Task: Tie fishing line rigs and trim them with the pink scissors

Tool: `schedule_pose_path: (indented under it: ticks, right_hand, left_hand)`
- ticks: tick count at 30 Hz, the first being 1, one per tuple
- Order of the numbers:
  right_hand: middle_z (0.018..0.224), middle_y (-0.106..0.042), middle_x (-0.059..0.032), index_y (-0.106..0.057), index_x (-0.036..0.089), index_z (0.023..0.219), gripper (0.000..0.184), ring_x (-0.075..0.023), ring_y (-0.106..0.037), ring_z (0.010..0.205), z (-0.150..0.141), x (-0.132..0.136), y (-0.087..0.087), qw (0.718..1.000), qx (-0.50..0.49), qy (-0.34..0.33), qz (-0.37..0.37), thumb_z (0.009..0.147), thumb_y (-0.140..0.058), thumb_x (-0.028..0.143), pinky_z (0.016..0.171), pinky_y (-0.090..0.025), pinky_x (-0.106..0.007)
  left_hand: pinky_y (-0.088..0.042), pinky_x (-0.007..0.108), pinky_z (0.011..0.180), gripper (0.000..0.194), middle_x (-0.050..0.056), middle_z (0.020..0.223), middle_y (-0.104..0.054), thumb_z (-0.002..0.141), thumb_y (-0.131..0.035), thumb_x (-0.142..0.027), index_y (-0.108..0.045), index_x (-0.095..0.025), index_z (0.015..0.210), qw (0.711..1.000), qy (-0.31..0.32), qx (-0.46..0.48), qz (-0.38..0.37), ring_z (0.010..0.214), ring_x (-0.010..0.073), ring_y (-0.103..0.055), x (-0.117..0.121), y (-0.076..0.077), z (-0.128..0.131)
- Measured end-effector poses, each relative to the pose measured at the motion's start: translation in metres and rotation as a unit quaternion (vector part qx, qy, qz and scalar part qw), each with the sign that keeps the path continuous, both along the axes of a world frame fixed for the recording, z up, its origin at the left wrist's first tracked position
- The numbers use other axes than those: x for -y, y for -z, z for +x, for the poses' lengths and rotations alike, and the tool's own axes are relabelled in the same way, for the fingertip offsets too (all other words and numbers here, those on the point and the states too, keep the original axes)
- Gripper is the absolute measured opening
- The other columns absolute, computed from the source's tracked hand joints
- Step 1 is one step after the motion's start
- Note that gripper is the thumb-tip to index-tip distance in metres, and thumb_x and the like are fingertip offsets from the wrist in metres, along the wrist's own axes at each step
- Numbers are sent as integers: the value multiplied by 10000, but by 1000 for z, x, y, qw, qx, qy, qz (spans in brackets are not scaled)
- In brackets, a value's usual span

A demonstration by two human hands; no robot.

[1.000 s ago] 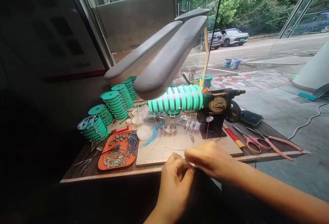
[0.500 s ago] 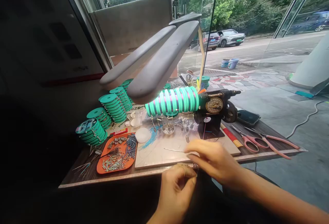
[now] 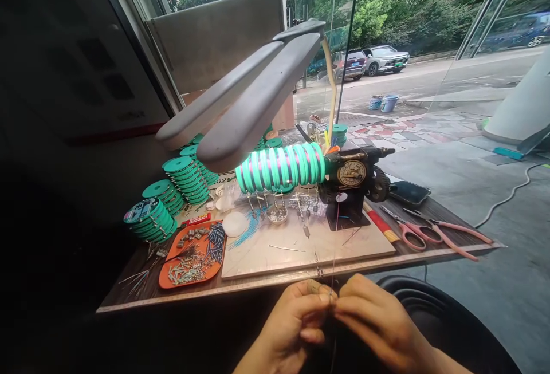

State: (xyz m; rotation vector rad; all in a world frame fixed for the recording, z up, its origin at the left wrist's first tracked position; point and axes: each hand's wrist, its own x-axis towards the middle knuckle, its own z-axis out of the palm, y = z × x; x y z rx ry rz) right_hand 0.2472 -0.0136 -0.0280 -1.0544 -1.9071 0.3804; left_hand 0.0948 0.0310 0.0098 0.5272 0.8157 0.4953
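Note:
In the head view, my left hand [image 3: 294, 317] pinches a thin fishing line just in front of the table's near edge. My right hand [image 3: 378, 314] is closed beside it, its fingertips pressed together at the same spot. The fishing line [image 3: 334, 248] runs up from my fingers towards the black winding machine [image 3: 351, 176]. Small metal swivels [image 3: 318, 268] hang close above my left fingers. A thin metal needle [image 3: 287, 248] lies on the pale board [image 3: 266, 265]. Whatever tiny part sits between my fingertips is hidden.
Green foam spools [image 3: 281, 168] sit in a row on the machine, under a grey lamp [image 3: 262, 99]. Further spools [image 3: 184, 179] are stacked at left. An orange tray [image 3: 191, 255] holds small fittings. Pink scissors [image 3: 415, 233], pink-handled pliers [image 3: 455, 236] and a phone [image 3: 410, 192] lie at right.
My right hand has let go of the needle, which now lies on the board, and has moved down to meet my left hand at the line. The view has shifted slightly.

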Motion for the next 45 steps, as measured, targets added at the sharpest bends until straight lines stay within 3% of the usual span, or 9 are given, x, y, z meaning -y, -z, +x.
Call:
schedule_pose_path:
  ticks: [4,9,15,22,27,30,33,37,45]
  right_hand:
    - [646,-549,-6,-542,166,604,233,-131,-535,627,-6,9,-1,959,-114,-3,-260,813,-528,268,586,-427,-229]
    - [622,-584,-4,-592,160,609,145,-117,-529,591,-19,6,-39,966,-67,-96,-230,747,-549,175,562,-388,-213]
    - [559,-556,18,-608,139,615,147,-107,-486,558,-36,-54,-98,924,-141,-126,-332,711,-571,244,535,-377,-212]
    - [482,-535,39,-557,136,539,94,-90,-483,485,-57,-104,-102,904,-108,-160,-381,614,-584,186,504,-389,-207]
    - [521,-561,8,-561,125,571,84,-108,-497,493,-62,-99,-95,924,-54,-148,-347,649,-562,156,494,-398,-220]
    - [690,-610,-31,-606,131,741,81,-125,-498,585,-50,-79,-92,964,-17,-111,-243,714,-532,153,554,-381,-241]
    - [695,-593,-52,-615,135,809,191,-136,-462,587,-34,-53,-80,988,117,-73,73,824,-426,121,546,-326,-265]
    - [633,-581,-63,-633,83,799,281,-149,-441,546,-28,-34,-54,901,280,-69,324,857,-359,62,516,-284,-301]
    - [592,-538,-39,-632,80,758,312,-144,-428,526,-38,-31,-45,901,274,-96,322,870,-342,51,502,-271,-309]
  left_hand:
    - [-222,168,416,127,-28,598,-409,631,-656,-208,-546,-146,617,973,25,-93,208,497,63,-330,-1,-1,-3]
    - [-352,245,573,125,37,740,-474,724,-527,-111,-591,-167,633,725,-25,-323,607,639,144,-473,5,2,-13]
    - [-429,277,642,276,100,805,-598,779,-470,-84,-684,-229,877,550,-215,-408,696,720,204,-573,11,24,-25]
    - [-464,296,750,319,144,995,-667,772,-500,-42,-681,-212,973,487,-150,-412,755,891,246,-625,4,23,-41]
    - [-437,296,709,232,120,824,-682,762,-515,-73,-702,-188,837,611,-109,-362,696,769,220,-608,3,5,-40]
    - [-402,212,572,114,43,642,-591,723,-583,-115,-660,-159,650,814,-108,-264,506,623,135,-520,-4,-9,-37]
    - [-190,112,355,103,-30,546,-469,620,-663,-107,-577,-122,565,976,-91,-87,175,445,30,-331,-13,-17,-37]
    - [-105,86,320,172,-37,544,-452,525,-699,-96,-534,-102,576,998,-58,5,22,409,-5,-298,-18,-16,-37]
    - [-144,53,295,127,-43,521,-436,570,-672,-73,-551,-69,606,997,-50,57,-21,372,-32,-242,-19,-12,-38]
